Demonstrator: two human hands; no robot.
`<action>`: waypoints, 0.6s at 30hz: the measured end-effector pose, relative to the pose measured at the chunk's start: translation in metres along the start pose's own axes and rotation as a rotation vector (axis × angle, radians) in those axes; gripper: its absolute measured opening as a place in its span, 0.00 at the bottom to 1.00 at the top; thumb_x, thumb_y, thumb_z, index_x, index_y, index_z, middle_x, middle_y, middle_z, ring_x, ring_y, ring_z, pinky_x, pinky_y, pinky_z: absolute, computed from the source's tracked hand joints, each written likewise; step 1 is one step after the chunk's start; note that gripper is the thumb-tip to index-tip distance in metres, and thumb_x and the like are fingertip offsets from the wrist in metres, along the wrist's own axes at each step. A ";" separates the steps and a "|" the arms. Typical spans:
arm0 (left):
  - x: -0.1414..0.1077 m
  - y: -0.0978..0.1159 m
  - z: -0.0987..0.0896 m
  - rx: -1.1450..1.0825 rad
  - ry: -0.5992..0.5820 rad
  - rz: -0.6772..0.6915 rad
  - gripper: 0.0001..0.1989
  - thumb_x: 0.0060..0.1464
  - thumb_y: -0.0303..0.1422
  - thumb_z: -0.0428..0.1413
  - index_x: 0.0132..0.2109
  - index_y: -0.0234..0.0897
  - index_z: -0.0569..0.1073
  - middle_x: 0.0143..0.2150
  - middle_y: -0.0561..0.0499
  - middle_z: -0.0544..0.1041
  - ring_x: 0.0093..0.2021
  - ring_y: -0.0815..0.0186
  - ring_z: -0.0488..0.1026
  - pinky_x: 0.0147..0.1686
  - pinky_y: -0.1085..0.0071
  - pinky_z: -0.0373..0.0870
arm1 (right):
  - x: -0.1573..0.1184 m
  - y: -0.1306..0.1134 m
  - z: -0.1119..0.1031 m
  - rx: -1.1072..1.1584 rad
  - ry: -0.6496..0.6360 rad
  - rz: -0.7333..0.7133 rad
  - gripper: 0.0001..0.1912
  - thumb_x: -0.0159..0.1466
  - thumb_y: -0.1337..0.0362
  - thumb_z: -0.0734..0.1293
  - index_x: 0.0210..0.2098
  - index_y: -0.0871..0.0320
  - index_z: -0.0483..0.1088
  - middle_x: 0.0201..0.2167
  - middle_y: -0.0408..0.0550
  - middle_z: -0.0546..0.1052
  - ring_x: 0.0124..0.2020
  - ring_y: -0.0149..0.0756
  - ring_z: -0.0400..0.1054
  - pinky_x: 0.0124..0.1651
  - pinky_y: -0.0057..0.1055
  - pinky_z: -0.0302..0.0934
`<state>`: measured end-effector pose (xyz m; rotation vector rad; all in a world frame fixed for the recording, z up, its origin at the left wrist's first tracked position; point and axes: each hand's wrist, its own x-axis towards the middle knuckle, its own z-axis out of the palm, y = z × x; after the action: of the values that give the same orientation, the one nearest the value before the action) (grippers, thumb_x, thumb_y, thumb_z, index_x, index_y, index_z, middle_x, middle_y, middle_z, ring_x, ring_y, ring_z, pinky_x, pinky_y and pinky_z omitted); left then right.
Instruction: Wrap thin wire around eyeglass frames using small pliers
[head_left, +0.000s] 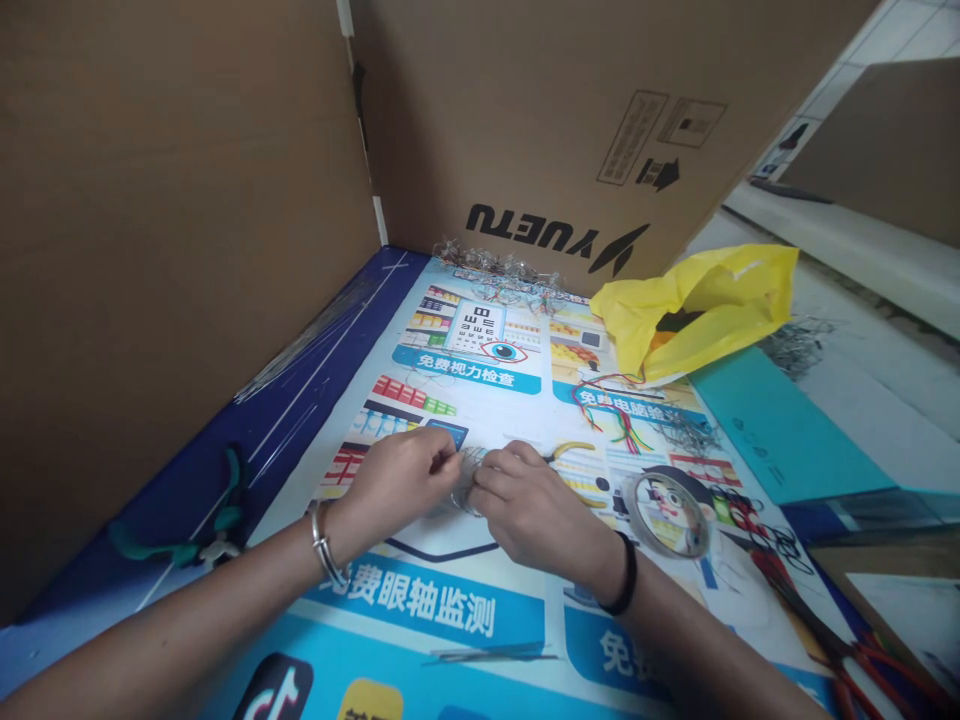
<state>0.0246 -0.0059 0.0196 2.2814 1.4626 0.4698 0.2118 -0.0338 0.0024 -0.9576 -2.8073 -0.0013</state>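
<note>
Over the middle of a printed poster [495, 410], my two hands meet with their fingers curled inward. Thin silvery wire [466, 482] shows in the small gap between them. My left hand [405, 475] is closed at one side of the wire, and my right hand [536, 505] pinches its other side. Fingers hide most of the piece, so its full shape cannot be made out. Just beyond my right hand lie yellow-handled pliers [577, 448], partly covered. A roll of clear tape [669, 512] rests to the right of that hand.
Cardboard walls [525, 120] stand at the back and left. Green-handled pliers [217, 548] lie left, red-handled scissors [855, 665] right. A yellow bag [705, 300], coloured threads [630, 430] and wire pieces [502, 265] are farther back. Loose straight wires [491, 655] lie in front.
</note>
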 end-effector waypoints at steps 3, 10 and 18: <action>0.000 0.000 0.001 0.025 0.003 0.001 0.10 0.53 0.32 0.48 0.25 0.36 0.66 0.23 0.53 0.71 0.23 0.70 0.64 0.23 0.74 0.51 | 0.002 0.000 -0.001 0.016 -0.014 -0.007 0.07 0.61 0.71 0.58 0.30 0.59 0.67 0.29 0.48 0.70 0.38 0.37 0.55 0.44 0.39 0.47; 0.005 -0.007 0.005 0.041 -0.011 -0.039 0.09 0.51 0.31 0.48 0.26 0.36 0.67 0.23 0.53 0.71 0.24 0.69 0.65 0.24 0.74 0.52 | 0.009 0.000 -0.001 0.026 -0.006 0.004 0.07 0.59 0.71 0.59 0.26 0.59 0.67 0.28 0.48 0.68 0.37 0.37 0.53 0.43 0.38 0.46; 0.005 -0.005 0.002 0.037 -0.005 -0.041 0.08 0.51 0.32 0.48 0.26 0.36 0.68 0.23 0.53 0.72 0.24 0.69 0.65 0.24 0.74 0.53 | 0.011 0.000 0.000 0.049 -0.026 0.018 0.07 0.59 0.71 0.60 0.26 0.60 0.66 0.29 0.48 0.68 0.37 0.37 0.54 0.43 0.38 0.46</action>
<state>0.0233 0.0002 0.0154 2.2749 1.5242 0.4286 0.2037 -0.0268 0.0046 -0.9780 -2.8087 0.0826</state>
